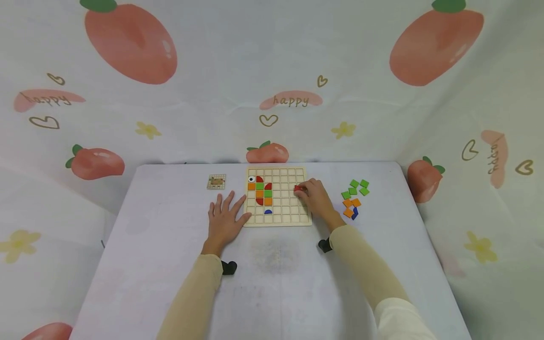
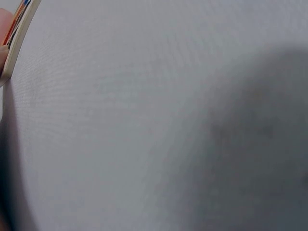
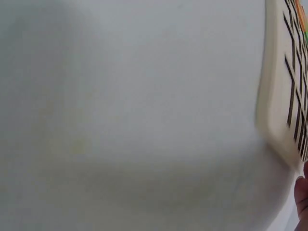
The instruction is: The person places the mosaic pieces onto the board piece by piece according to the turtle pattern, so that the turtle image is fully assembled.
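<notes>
A wooden grid board (image 1: 289, 208) lies on the table with red, green, orange and blue tiles and a round eye tile (image 1: 251, 179) in its left columns. My left hand (image 1: 223, 224) rests palm down beside it, fingers spread, thumb and index finger at the board's left edge. At the right side of the board, my right hand (image 1: 318, 198) pinches a small red tile (image 1: 297, 188) between thumb and fingers. A blue half-round tile (image 1: 268, 212) sits low on the grid. In the right wrist view, fingertips (image 3: 301, 190) show close to the board's corner.
Right of the board lie several loose green tiles (image 1: 353, 191), a few orange tiles (image 1: 348, 213) and a blue tile (image 1: 355, 214). A small pattern card (image 1: 216, 182) lies at the back left. Behind the table (image 1: 170, 203) hangs a fruit-printed cloth (image 1: 212, 132).
</notes>
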### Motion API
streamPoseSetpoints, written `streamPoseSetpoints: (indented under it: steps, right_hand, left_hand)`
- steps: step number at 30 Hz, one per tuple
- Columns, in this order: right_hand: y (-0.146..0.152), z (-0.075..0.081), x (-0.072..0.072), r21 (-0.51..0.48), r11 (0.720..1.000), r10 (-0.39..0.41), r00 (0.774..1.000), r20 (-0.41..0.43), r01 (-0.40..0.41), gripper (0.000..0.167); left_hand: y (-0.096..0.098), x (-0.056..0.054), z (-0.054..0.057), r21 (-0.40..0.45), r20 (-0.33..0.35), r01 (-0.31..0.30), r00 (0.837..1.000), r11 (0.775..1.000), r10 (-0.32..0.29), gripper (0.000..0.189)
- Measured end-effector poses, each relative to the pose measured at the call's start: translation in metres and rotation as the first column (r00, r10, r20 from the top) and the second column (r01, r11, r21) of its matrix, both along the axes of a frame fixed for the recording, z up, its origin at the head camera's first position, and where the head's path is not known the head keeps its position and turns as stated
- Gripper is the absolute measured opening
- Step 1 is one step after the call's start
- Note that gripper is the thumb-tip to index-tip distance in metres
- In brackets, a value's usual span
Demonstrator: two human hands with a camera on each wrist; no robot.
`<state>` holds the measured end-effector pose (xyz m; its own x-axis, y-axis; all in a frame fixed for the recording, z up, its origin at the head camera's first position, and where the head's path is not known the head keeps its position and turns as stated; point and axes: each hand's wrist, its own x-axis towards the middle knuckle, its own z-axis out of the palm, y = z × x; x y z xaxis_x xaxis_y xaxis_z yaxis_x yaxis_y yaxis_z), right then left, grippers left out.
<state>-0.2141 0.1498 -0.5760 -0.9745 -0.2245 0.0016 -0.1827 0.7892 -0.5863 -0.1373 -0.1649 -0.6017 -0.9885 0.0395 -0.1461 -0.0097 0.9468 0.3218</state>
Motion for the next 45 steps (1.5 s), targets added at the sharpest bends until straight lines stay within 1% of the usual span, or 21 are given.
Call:
streamPoseSetpoints:
  steps: [5, 10, 14, 18, 29, 35, 40, 43, 45]
  right_hand:
    - [-0.013, 0.0, -0.005, -0.042, 0.999, -0.032, 0.999, 0.026, 0.033, 0.04]
    - [-0.018, -0.003, -0.008, -0.039, 0.997, -0.067, 0.998, -0.004, 0.066, 0.039]
    - [-0.018, -0.005, -0.01, -0.016, 0.998, -0.069, 0.997, -0.028, 0.069, 0.039]
    - [-0.018, -0.005, -0.011, -0.009, 0.997, -0.074, 0.997, -0.033, 0.074, 0.038]
    - [-0.019, -0.006, -0.012, -0.046, 0.994, -0.097, 0.995, -0.013, 0.096, 0.037]
    - [-0.019, -0.004, -0.011, 0.011, 0.997, -0.075, 0.997, 0.003, 0.075, 0.04]
    - [-0.019, 0.0, -0.009, 0.108, 0.994, -0.038, 0.999, 0.024, 0.035, 0.048]
    - [-0.018, 0.004, -0.007, 0.178, 0.984, 0.006, 1.0, 0.001, -0.006, 0.052]
    - [-0.017, 0.007, -0.006, 0.219, 0.975, 0.039, 0.998, -0.044, -0.029, 0.052]
  left_hand:
    - [0.0, 0.0, 0.001, 0.007, 0.012, -0.006, 1.0, 1.0, 0.006, 0.07]
    - [0.001, 0.0, 0.001, 0.011, 0.013, -0.008, 1.0, 1.0, 0.008, 0.07]
    - [0.001, -0.001, 0.001, 0.011, 0.004, -0.007, 1.0, 1.0, 0.007, 0.07]
    - [0.001, -0.002, 0.002, 0.024, -0.008, -0.005, 1.0, 1.0, 0.005, 0.07]
    - [0.002, -0.003, 0.004, 0.03, -0.012, -0.002, 1.0, 1.0, 0.003, 0.07]
    - [0.001, -0.002, 0.006, 0.024, -0.004, -0.006, 1.0, 1.0, 0.007, 0.07]
    - [0.002, 0.0, 0.006, 0.015, 0.003, -0.009, 1.0, 1.0, 0.009, 0.07]
    - [0.002, 0.001, 0.004, 0.01, 0.007, -0.011, 1.0, 1.0, 0.011, 0.07]
    - [0.002, 0.001, 0.004, 0.005, 0.008, -0.013, 1.0, 1.0, 0.012, 0.071]
